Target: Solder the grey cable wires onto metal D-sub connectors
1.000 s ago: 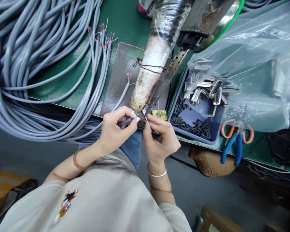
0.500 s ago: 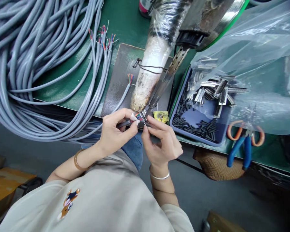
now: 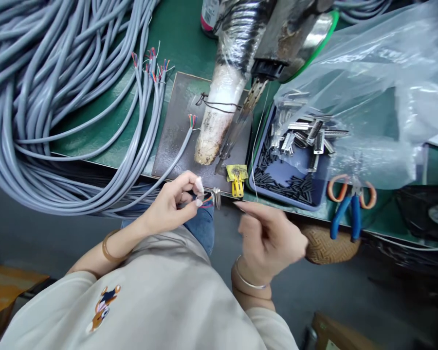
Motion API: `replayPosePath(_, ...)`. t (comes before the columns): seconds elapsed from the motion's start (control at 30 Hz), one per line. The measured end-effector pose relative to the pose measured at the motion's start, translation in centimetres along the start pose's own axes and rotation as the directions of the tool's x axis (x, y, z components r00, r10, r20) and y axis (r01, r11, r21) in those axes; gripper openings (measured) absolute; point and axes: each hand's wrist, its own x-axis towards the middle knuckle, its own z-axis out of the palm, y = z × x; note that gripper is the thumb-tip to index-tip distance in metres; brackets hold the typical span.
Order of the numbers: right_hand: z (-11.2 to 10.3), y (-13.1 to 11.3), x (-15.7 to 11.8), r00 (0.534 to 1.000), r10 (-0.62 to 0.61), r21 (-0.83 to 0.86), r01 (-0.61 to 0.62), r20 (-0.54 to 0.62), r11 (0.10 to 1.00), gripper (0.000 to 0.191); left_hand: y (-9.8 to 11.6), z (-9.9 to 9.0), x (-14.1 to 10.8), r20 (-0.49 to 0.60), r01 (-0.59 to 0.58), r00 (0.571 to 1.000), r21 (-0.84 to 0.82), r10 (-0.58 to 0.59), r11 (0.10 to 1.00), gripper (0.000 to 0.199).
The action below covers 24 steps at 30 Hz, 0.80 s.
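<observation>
My left hand [image 3: 177,201] pinches the end of a grey cable between thumb and forefinger, just off the table's front edge. Thin coloured wires [image 3: 206,199] run from the pinch to a small metal connector [image 3: 216,198]. To the right of the connector, my right hand [image 3: 272,233] is blurred, its fingers curled and the forefinger pointing left; what it holds, if anything, cannot be made out. A thin pale strand [image 3: 253,160] rises past it. The soldering iron [image 3: 233,133] and the white wrapped tube [image 3: 213,116] come down over a dark board [image 3: 175,116].
Grey cables [image 3: 58,97] cover the left side. A yellow clip [image 3: 237,184] sits at the board's front edge. On the right are a blue tray [image 3: 288,170] of connectors and black sleeves, a plastic bag [image 3: 368,97] and blue-handled pliers [image 3: 355,214].
My right hand has moved right and down, away from the connector. My left hand has come slightly lower with the connector, clear of the iron's tip. The yellow clip now shows more fully.
</observation>
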Motion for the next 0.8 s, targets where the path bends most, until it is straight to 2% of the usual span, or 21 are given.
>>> replayPosePath(0.1, -0.2, -1.1, 0.9, 0.984, -0.063, -0.080, 0.077, 0.169, 0.994, 0.022, -0.8, 0.1, -1.0, 0.018, 0.010, 1.000, -0.015, -0.009, 1.000, 0.030)
replayPosePath(0.2, 0.2, -1.5, 1.9, 0.953, -0.048, -0.148, 0.096, 0.298, 0.984, 0.028, -1.3, 0.1, -1.7, 0.037, 0.012, 0.999, 0.028, -0.013, 1.000, 0.034)
replayPosePath(0.33, 0.1, -1.8, 2.6, 0.940, -0.001, -0.117, 0.043, 0.342, 0.992, 0.030, -1.3, 0.0, -2.2, 0.033, -0.005, 0.999, 0.038, 0.004, 0.999, 0.035)
replayPosePath(0.43, -0.4, -2.2, 2.8, 0.919, -0.053, -0.078, 0.090, 0.391, 0.993, 0.025, -1.1, 0.0, -2.3, 0.045, -0.024, 0.999, 0.030, 0.023, 0.999, 0.033)
replayPosePath(0.5, -0.5, -2.4, 2.9, 0.879, -0.083, -0.079, 0.136, 0.470, 0.988, 0.017, -1.1, -0.1, -2.3, 0.049, -0.026, 0.999, 0.032, 0.024, 0.999, 0.032)
replayPosePath(0.67, -1.1, -2.5, 3.3, 0.772, -0.081, -0.175, 0.243, 0.631, 0.954, 0.026, -0.7, -0.8, -2.4, 0.090, -0.004, 0.996, 0.124, -0.007, 0.992, 0.028)
replayPosePath(0.73, -2.0, -2.7, 3.4, 0.701, -0.131, -0.131, 0.307, 0.701, 0.943, 0.031, -0.1, -1.6, -2.3, 0.205, 0.023, 0.977, 0.159, -0.056, 0.987, 0.020)
replayPosePath(0.77, -2.5, -2.9, 3.4, 0.661, -0.171, -0.079, 0.331, 0.731, 0.940, 0.033, 0.3, -2.0, -2.2, 0.307, 0.047, 0.947, 0.161, -0.096, 0.986, 0.015)
replayPosePath(0.8, -3.1, -3.2, 3.5, 0.624, -0.221, -0.011, 0.346, 0.749, 0.938, 0.035, 0.6, -2.4, -2.0, 0.423, 0.072, 0.897, 0.150, -0.130, 0.986, 0.019)
